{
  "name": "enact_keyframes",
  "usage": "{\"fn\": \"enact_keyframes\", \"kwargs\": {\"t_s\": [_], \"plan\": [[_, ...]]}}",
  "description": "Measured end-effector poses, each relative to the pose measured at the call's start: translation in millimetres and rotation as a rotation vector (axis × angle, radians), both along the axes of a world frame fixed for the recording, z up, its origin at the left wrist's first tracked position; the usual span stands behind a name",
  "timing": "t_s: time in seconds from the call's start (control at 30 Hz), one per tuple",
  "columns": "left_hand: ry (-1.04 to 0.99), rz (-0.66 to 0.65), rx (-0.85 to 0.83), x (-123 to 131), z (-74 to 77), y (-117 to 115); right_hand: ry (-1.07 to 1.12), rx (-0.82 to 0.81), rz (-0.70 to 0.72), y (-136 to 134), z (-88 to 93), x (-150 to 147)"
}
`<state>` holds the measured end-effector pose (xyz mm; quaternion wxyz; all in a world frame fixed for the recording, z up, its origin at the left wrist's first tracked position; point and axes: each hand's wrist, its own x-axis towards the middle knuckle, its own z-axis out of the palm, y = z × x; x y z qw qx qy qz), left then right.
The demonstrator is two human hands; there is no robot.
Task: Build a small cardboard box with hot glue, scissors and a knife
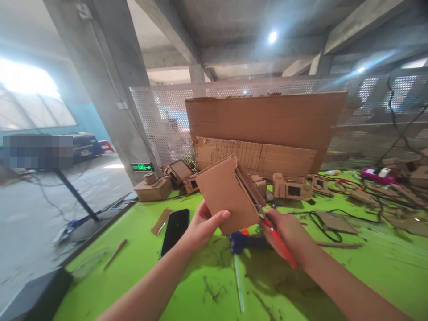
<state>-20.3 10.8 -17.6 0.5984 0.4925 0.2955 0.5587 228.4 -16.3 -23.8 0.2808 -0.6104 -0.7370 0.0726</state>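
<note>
My left hand point(209, 225) grips a piece of brown cardboard point(227, 194) by its lower left side, thumb on the front face. The cardboard is raised above the green table, tilted, with a ragged right edge and another layer behind it. In my right hand point(284, 229) is a red-handled cutting tool point(279, 243). Its metal end is at the cardboard's lower right edge; whether it is scissors or a knife I cannot tell. Beneath the cardboard lies a dark blue tool point(245, 241), possibly a glue gun, with a clear glue stick point(238, 283) near it.
A black phone point(175, 232) lies left of my hands on the green table point(133, 267). Large cardboard sheets point(267, 120) lean on a perforated screen behind. Cardboard models point(292, 189) line the back. Cables point(329, 229) and scraps spread right; a thin wooden stick point(115, 254) lies left.
</note>
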Motion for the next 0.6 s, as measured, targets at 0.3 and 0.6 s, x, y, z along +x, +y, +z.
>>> {"fn": "enact_keyframes", "kwargs": {"t_s": [0.3, 0.6], "plan": [[-0.017, -0.024, 0.015, -0.8, 0.4, 0.6, 0.02, 0.15, 0.095, -1.2, 0.8, 1.4], [-0.03, -0.025, -0.009, -1.4, 1.5, -1.5, -0.125, 0.104, 0.049, -5.7, 7.1, 1.8]]}}
